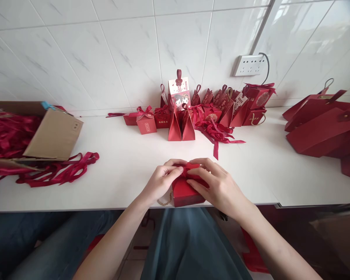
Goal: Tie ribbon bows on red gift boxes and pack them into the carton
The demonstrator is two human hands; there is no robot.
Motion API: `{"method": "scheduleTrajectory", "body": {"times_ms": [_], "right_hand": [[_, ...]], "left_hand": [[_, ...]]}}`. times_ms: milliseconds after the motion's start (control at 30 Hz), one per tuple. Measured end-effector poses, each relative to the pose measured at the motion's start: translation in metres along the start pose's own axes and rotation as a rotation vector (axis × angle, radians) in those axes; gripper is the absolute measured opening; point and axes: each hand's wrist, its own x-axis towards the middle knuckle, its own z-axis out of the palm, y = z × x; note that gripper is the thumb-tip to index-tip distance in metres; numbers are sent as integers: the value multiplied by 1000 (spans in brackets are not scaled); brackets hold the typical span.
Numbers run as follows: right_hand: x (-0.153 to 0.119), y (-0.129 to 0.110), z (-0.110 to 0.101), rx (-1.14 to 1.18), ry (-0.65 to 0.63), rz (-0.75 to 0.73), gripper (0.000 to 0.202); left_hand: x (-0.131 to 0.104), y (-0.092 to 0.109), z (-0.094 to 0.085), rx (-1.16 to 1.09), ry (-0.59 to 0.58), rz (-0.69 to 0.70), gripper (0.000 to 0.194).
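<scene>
A small red box (187, 193) sits at the front edge of the white table, between my two hands. My left hand (163, 178) is at the box's upper left, thumb and fingers closed around red material on its top. From the right, my right hand (214, 181) rests its bent fingers on the top and far side of the box, thumb on the top face. The fingers partly hide the top, and I cannot make out whether the material there is ribbon or a flap. A twisted gold cord (165, 200) lies on the table just left of the box.
Red gift boxes (146, 123) and tall bags (175, 128) line the tiled wall, with a ribbon pile (217, 132) before them. At left stands a cardboard box (54, 134) beside loose ribbons (60, 171). Large red bags (317, 132) stand right. A person's jeans (61, 237) show lower left.
</scene>
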Motion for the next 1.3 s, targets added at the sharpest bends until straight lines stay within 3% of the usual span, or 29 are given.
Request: {"method": "scheduleTrajectory", "body": {"times_ms": [100, 233, 333, 500, 800, 1067, 1300], "right_hand": [[3, 1, 0, -8, 6, 4, 16], [9, 8, 0, 207, -34, 70, 18], [10, 12, 0, 248, 6, 78, 16], [5, 9, -2, 92, -4, -40, 19], [7, 5, 0, -115, 49, -75, 8], [10, 8, 0, -155, 74, -138, 16], [8, 12, -3, -159, 49, -108, 15]], "left_hand": [[0, -1, -2, -11, -11, -10, 30], [1, -3, -3, 1, -40, -21, 29], [3, -3, -2, -20, -46, -22, 30], [4, -4, -1, -30, -33, -7, 29], [4, -7, -4, -54, -60, 9, 30], [1, -4, -9, -35, -122, 5, 32], [1, -5, -9, -23, -85, 2, 33]]}}
